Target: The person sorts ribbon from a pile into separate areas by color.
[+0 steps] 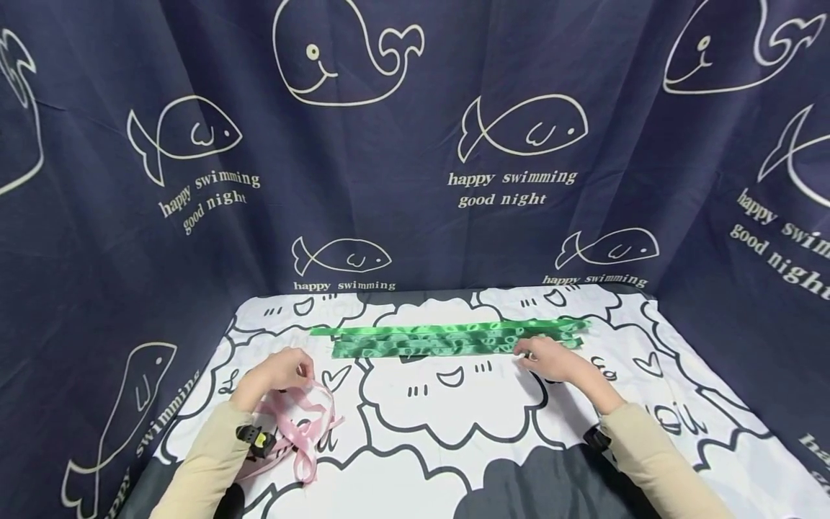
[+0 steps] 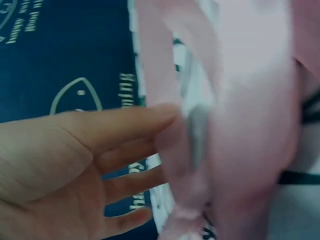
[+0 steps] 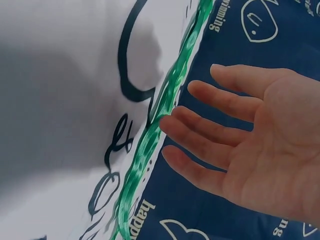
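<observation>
- Pink ribbon (image 1: 300,437) bunches near the surface's (image 1: 369,494) left edge; your left hand (image 1: 285,367) pinches it, seemingly for control.
- Green ribbons (image 1: 421,341) lie along the far edge, likely for tidiness; your right hand (image 1: 547,358), spread, is by them.

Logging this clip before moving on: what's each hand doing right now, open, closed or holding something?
Left hand: closed, pinching pink ribbon.
Right hand: open, holding nothing, at the green ribbons.

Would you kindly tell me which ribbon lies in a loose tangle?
The pink ribbon at the left hand; the green ribbons farther back lie stretched out straight.
</observation>
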The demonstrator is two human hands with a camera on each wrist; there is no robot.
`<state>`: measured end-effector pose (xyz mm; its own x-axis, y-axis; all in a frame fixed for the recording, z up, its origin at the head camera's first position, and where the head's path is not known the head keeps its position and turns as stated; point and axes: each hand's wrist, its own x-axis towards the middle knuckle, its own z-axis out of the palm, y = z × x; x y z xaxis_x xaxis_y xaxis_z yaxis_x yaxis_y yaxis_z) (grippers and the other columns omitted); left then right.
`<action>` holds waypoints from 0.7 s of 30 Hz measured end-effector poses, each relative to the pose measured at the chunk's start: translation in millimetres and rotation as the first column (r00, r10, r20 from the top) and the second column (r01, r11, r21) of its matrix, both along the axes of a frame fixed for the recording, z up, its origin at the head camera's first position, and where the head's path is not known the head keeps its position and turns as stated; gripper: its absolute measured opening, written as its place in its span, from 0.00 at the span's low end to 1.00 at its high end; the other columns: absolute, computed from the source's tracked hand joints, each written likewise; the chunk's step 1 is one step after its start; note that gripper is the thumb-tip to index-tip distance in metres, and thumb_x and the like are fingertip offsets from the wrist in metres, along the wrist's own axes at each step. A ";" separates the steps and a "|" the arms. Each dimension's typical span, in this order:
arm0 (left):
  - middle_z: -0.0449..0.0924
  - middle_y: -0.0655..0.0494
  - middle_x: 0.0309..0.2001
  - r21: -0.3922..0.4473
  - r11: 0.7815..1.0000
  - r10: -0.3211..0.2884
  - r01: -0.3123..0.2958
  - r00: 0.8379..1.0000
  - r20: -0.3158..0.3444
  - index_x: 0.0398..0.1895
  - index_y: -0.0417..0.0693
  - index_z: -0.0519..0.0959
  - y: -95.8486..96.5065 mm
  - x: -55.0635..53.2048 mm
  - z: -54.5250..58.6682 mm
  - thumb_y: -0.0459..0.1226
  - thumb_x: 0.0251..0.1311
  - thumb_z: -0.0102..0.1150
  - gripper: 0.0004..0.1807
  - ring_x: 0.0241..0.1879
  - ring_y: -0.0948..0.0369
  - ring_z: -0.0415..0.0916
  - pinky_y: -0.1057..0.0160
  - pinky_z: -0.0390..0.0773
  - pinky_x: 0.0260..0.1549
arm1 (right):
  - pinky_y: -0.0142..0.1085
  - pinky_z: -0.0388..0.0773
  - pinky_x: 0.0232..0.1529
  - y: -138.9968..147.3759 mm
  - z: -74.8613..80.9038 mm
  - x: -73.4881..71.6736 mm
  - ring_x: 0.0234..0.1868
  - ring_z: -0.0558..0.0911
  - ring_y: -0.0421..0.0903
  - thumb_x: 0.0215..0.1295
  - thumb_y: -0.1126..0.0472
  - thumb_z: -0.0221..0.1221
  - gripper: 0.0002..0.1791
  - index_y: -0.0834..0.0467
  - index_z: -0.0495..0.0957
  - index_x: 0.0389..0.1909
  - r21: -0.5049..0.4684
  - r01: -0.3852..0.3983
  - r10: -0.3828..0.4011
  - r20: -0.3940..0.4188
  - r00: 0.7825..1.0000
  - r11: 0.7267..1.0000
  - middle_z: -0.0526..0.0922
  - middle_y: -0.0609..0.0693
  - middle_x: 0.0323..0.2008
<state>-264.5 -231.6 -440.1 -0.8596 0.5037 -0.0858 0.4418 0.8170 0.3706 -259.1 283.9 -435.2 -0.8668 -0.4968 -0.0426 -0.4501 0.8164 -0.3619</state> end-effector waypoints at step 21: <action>0.81 0.57 0.24 0.249 0.941 -0.248 0.227 0.967 0.056 0.27 0.49 0.68 67.8 22.5 34.6 0.28 0.54 0.57 0.09 0.20 0.69 0.75 0.73 0.67 0.18 | 0.43 0.80 0.43 -38.1 5.1 4.2 0.43 0.83 0.51 0.67 0.65 0.54 0.12 0.66 0.79 0.46 -0.091 -0.216 0.216 -0.008 0.976 0.972 0.85 0.55 0.41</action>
<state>-241.9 -163.8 -405.4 -0.7069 0.7073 -0.0054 0.5707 0.5749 0.5864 -254.9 245.8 -430.1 -0.7384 -0.6743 0.0101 -0.6116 0.6632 -0.4314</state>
